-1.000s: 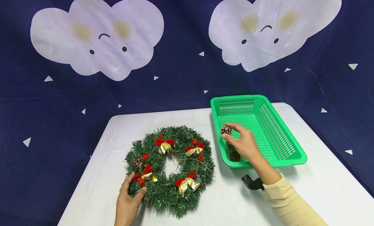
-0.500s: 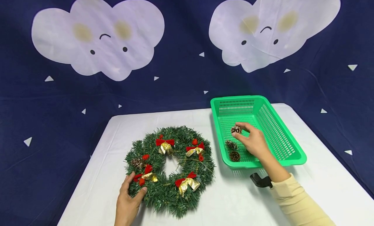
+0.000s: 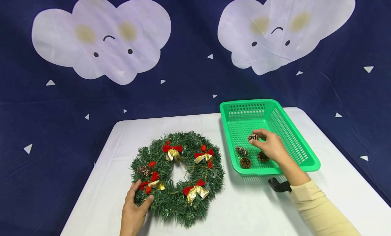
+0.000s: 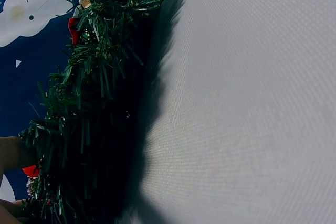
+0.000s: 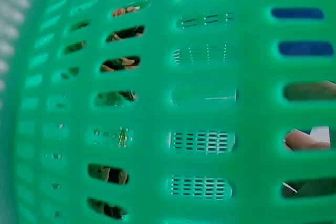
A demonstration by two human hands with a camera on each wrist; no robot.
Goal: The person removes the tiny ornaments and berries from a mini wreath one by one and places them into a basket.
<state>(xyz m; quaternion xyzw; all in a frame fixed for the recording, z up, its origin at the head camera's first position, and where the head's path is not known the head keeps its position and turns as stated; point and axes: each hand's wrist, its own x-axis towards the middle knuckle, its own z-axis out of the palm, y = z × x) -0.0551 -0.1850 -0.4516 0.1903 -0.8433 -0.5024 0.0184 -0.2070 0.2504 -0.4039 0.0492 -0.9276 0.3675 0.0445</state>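
Pinecones (image 3: 245, 163) in basket (image 3: 244, 127) near right fingers (image 3: 259, 131)

The right arm wears a pale yellow sleeve (image 3: 323, 209), lightly creased, ending in a plain cuff (image 3: 300, 192) near the wrist. Beside the cuff juts a black, curved piece (image 3: 278, 185) with a rounded end. The left hand (image 3: 134, 209) is bare.

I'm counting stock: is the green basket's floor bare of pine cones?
No, three pine cones lie in the green basket, near the held pine cone that the right hand pinches.
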